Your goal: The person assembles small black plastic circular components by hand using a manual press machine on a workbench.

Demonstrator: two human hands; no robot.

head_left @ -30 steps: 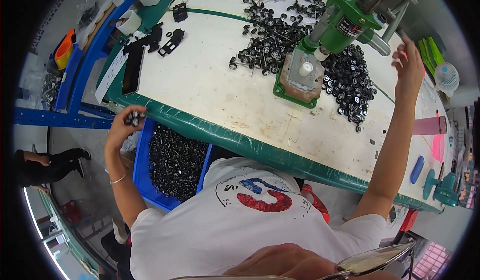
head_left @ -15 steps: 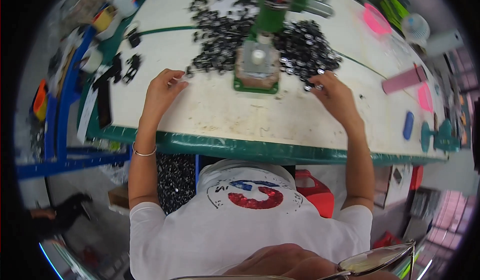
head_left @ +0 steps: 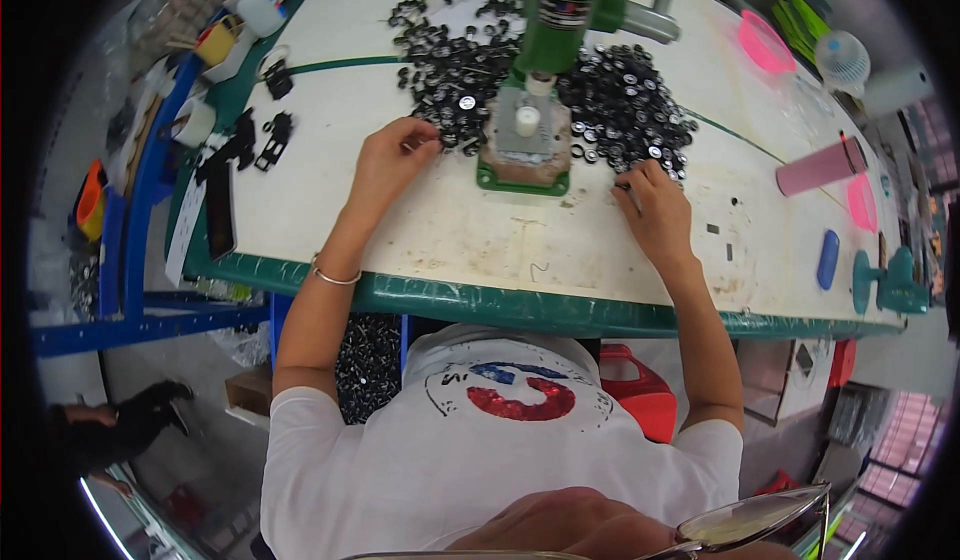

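A green hand press [head_left: 555,35] stands mid-table, with a grey metal plate and a white round stub [head_left: 527,120] on its base. Small black round parts lie heaped left of it [head_left: 455,75] and right of it [head_left: 630,100]. My left hand [head_left: 388,168] is at the near edge of the left heap, fingers closed in a pinch; what they hold is too small to make out. My right hand [head_left: 657,210] rests on the table just below the right heap. Its fingertips are bent together on something small and dark.
A pink cylinder [head_left: 822,166], a blue object [head_left: 828,260] and a small green fan [head_left: 890,282] sit at the right. Black clips [head_left: 272,142] and a dark flat slab [head_left: 220,215] lie at the left. Below the table edge, a blue bin holds many small dark parts [head_left: 368,365].
My left hand has moved right, up to the left heap, and its fingers have drawn together. The right hand has shifted slightly down, away from the right heap, its fingers now curled downward.
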